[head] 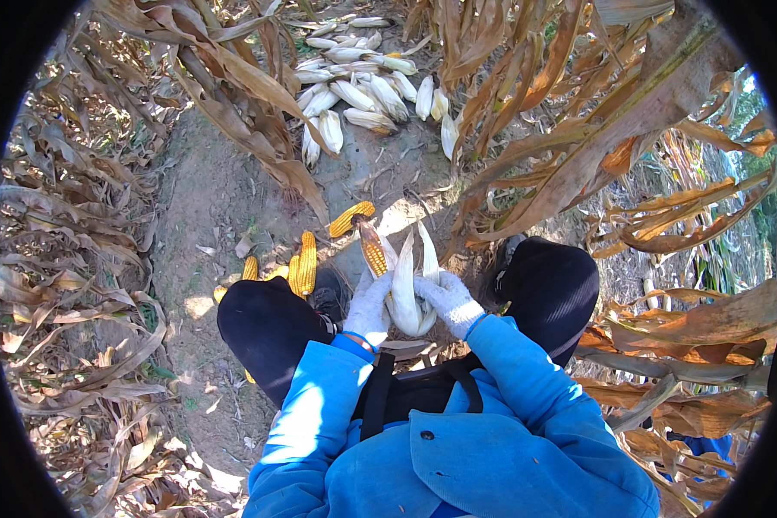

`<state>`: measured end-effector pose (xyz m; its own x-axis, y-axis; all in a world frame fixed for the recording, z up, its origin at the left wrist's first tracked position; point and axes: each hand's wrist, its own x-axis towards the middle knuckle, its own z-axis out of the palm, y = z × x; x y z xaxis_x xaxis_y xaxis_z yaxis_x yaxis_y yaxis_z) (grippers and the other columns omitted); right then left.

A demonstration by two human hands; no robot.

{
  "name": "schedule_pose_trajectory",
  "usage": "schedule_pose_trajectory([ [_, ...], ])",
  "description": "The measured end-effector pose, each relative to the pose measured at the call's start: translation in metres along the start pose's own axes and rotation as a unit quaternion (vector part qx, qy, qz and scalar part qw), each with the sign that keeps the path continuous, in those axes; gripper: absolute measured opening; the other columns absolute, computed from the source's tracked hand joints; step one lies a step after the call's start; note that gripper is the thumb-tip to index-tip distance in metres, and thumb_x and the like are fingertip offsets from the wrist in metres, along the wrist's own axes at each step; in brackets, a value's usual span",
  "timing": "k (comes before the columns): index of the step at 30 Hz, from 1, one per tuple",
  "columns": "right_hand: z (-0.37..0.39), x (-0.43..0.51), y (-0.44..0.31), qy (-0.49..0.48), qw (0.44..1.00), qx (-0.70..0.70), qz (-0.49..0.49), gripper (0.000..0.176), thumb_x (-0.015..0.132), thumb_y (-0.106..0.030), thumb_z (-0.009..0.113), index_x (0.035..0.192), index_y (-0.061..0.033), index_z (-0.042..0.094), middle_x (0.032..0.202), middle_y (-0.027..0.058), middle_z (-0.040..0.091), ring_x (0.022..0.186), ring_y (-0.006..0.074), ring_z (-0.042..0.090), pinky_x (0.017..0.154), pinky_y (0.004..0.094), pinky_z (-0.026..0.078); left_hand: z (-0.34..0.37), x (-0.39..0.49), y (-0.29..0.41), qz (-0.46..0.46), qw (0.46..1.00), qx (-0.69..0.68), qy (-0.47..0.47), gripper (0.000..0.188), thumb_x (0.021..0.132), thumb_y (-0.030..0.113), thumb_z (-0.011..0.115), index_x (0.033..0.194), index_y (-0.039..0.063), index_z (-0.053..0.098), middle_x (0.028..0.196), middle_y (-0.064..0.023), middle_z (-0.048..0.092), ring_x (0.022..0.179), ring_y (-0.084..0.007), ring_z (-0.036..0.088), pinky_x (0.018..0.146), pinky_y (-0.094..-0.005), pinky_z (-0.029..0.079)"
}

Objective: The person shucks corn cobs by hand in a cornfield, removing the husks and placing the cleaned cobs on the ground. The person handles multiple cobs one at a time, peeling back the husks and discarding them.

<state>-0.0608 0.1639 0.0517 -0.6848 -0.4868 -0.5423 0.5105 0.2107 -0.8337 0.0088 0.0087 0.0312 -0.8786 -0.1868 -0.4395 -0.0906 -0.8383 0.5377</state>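
Note:
In a white knit glove, my left hand [366, 309] holds a maize ear [373, 251] by its lower part. The ear's yellow kernels and dark tip are bare and point away from me. Pale husk leaves [404, 294] are peeled back and hang to the right of the ear. My right hand [452, 302], gloved as well, grips these leaves. Both hands are between my bent knees, just above the ground, and the ear's base is hidden by the left glove and husk. Just beyond its tip lies a husked yellow cob [351, 219].
Several husked cobs [305, 264] lie by my left foot, partly behind the knee. Ahead on the bare soil [197, 175] is a heap of ears in husk [362, 90]. Dry maize stalks and leaves [557, 175] lean in from the right, and more [259, 123] from the upper left.

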Motion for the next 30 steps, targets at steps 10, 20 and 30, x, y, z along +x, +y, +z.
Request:
schedule_pose_trajectory([
  [10, 0.006, -0.006, -0.004, 0.006, 0.999, 0.038, -0.011, 0.031, 0.097, -0.021, 0.064, 0.12, -0.0001, 0.062, 0.109, 0.0084, 0.069, 0.099, 0.0158, 0.063, 0.089, 0.0321, 0.051, -0.008, 0.004, -0.005, 0.049, 0.994, 0.082, 0.045, 0.037, 0.095, 0.002, 0.056, 0.132, 0.004, 0.053, 0.118, -0.0087, 0.064, 0.105, -0.0213, 0.063, 0.092, -0.0341, 0.052],
  [20, 0.011, -0.006, -0.005, -0.057, 0.99, -0.088, -0.096, 0.043, 0.083, -0.018, 0.078, 0.12, -0.0033, 0.063, 0.109, 0.0079, 0.069, 0.1, 0.0158, 0.063, 0.092, 0.0325, 0.051, -0.012, 0.007, -0.008, 0.047, 0.98, 0.155, 0.113, 0.039, 0.093, 0.009, 0.062, 0.131, 0.005, 0.053, 0.115, -0.0089, 0.064, 0.1, -0.0199, 0.065, 0.085, -0.0338, 0.054],
  [30, 0.014, -0.01, -0.017, -0.011, 0.983, -0.168, -0.077, 0.059, 0.073, -0.026, 0.086, 0.122, -0.0053, 0.061, 0.106, 0.0094, 0.07, 0.098, 0.0193, 0.066, 0.089, 0.0347, 0.053, -0.029, 0.017, -0.022, 0.069, 0.947, 0.276, 0.152, 0.048, 0.085, 0.021, 0.072, 0.124, -0.001, 0.053, 0.109, -0.0166, 0.069, 0.095, -0.0255, 0.068, 0.081, -0.037, 0.053],
])
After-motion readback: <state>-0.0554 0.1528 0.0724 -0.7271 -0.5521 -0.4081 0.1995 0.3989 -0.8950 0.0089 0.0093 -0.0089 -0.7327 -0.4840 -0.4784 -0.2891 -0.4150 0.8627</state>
